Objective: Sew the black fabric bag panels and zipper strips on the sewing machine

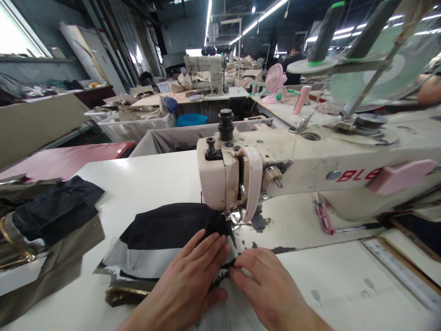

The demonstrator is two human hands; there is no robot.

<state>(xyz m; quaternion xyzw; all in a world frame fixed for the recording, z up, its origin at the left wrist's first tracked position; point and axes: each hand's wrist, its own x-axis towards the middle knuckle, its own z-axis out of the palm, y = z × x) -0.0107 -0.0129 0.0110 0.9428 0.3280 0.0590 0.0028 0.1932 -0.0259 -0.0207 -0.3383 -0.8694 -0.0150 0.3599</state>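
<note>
- Table point(144, 184): white, wide, we're sat at its near edge; ruler marks printed along the front on the right.
- Sewing machine point(275, 161): cream, red lettering on the arm, long axis runs left-right across the table, head w/ needle at its left end, approx. centre of view.
- Fabric piece point(165, 239): black and white w/ black bands, lies flat on the table in front of the machine head. Long axis goes from lower left up to the right; its right end points in under the needle.
- Dark cloth pile point(51, 211): at the table's left edge, well apart from our hands.
- Left hand point(193, 280): open, fingers spread flat, palm down on the fabric's near right part. Pressing, not gripping.
- Right hand point(272, 285): also open and flat, fingertips touching the fabric's right edge, just beside the left hand.
- Pink snips point(324, 216): on the table under the machine arm, right of the needle.
</note>
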